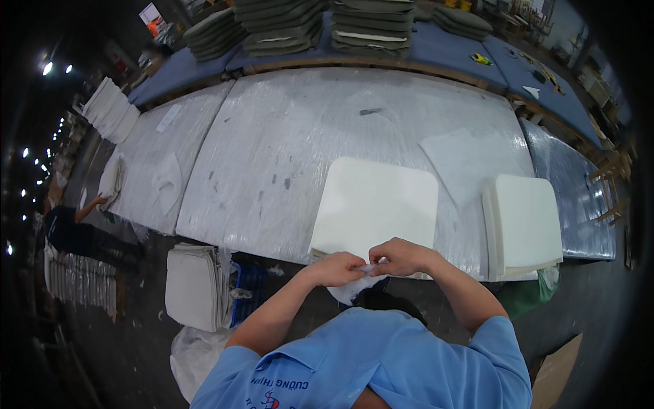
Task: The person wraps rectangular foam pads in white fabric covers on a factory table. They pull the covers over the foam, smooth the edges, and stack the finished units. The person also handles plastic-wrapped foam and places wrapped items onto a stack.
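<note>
My left hand (338, 268) and my right hand (402, 258) meet in front of my chest, just off the table's near edge. Both are closed in a pinch on a soft white piece that looks like thin cloth or wadding (349, 289), its lower part hanging below my fingers. Exactly how the fingertips grip it is too small to make out. Right beyond my hands, a cream seat-shaped foam pad (378, 204) lies flat at the near edge of the plastic-wrapped table (272, 136).
A stack of similar pads (528, 221) sits at the table's right. White padded pieces are piled at lower left (192, 286), beside a blue crate (248, 290). Thin white sheets (470, 163) lie on the table. Green cushions (279, 27) stand behind. Another person (78, 228) works far left.
</note>
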Demonstrator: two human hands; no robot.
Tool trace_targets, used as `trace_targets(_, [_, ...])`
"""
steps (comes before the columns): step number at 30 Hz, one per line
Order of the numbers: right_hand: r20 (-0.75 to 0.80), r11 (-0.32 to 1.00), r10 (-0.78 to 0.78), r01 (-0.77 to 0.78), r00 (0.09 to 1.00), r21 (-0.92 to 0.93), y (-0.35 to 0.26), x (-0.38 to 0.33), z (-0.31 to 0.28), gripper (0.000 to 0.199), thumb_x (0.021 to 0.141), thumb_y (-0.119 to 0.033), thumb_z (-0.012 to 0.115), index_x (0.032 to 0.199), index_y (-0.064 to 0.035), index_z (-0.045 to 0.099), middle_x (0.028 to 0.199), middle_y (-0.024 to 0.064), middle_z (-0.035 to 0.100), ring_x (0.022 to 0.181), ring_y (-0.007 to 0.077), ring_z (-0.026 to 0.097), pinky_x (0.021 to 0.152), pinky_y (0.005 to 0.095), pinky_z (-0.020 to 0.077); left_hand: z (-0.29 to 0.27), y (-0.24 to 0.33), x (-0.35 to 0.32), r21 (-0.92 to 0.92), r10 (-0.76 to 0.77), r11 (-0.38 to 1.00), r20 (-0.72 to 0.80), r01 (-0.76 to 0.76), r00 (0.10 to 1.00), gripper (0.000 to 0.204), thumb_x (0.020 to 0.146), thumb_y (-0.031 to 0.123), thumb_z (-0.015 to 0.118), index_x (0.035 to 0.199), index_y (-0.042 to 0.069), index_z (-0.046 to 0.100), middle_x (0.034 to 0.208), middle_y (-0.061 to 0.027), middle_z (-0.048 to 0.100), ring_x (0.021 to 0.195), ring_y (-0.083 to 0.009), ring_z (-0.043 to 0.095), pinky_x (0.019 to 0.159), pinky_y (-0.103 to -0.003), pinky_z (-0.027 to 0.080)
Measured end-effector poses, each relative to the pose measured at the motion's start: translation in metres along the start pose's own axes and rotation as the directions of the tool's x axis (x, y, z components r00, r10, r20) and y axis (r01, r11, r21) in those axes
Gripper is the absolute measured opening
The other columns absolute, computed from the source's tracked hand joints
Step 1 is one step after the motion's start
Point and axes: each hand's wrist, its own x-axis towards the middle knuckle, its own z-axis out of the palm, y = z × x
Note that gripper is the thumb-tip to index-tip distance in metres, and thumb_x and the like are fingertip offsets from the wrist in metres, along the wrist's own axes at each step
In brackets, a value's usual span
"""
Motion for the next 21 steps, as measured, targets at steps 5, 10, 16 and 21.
trace_targets(5, [0.014,0.998,0.023,-0.024,1.000,0.062,0.021,0.007,-0.018,0.035,0.090,-0.033,0.075,0.106,-0.0033,0.068,0.097,0.0164,0.071,0.093,0.0318,0.068,0.084,0.0415,0.0515,-0.013,0.005,0.028,0.006,-0.034,0.999,0.012,0.034,0.999,0.030,0.097,0.030,0.065,0.104,0.000,0.069,0.078,-0.0078,0.065,0.072,-0.0164,0.057,0.068,-0.035,0.047])
trace_targets(10, [0.084,0.997,0.043,-0.038,0.996,-0.060,0.042,0.011,-0.040,0.034,0.091,-0.032,0.074,0.109,-0.0046,0.071,0.098,0.0183,0.073,0.094,0.0337,0.069,0.082,0.0423,0.0522,-0.021,0.011,0.062,-0.002,-0.123,0.992,-0.029,0.123,0.992,0.035,0.097,0.034,0.066,0.108,0.001,0.072,0.079,-0.0080,0.067,0.072,-0.0160,0.058,0.067,-0.035,0.047])
trace_targets(16, [0.068,0.993,0.065,-0.058,0.996,-0.103,0.077,0.015,-0.052,0.031,0.091,-0.032,0.070,0.103,-0.0037,0.073,0.094,0.0206,0.073,0.094,0.0391,0.069,0.085,0.0457,0.0525,-0.026,0.021,0.096,0.004,-0.187,0.982,0.007,0.187,0.982,0.040,0.100,0.039,0.063,0.114,0.003,0.073,0.082,-0.0110,0.069,0.073,-0.0174,0.059,0.070,-0.036,0.048])
trace_targets(21, [0.016,0.995,0.022,-0.021,1.000,-0.099,0.090,0.016,-0.061,0.024,0.093,-0.027,0.066,0.101,-0.0049,0.073,0.092,0.0201,0.072,0.090,0.0391,0.068,0.082,0.0468,0.0518,-0.025,0.012,0.120,-0.024,-0.215,0.976,0.067,0.217,0.974,0.042,0.103,0.040,0.059,0.121,0.004,0.070,0.085,-0.0122,0.071,0.078,-0.0193,0.060,0.075,-0.036,0.050])
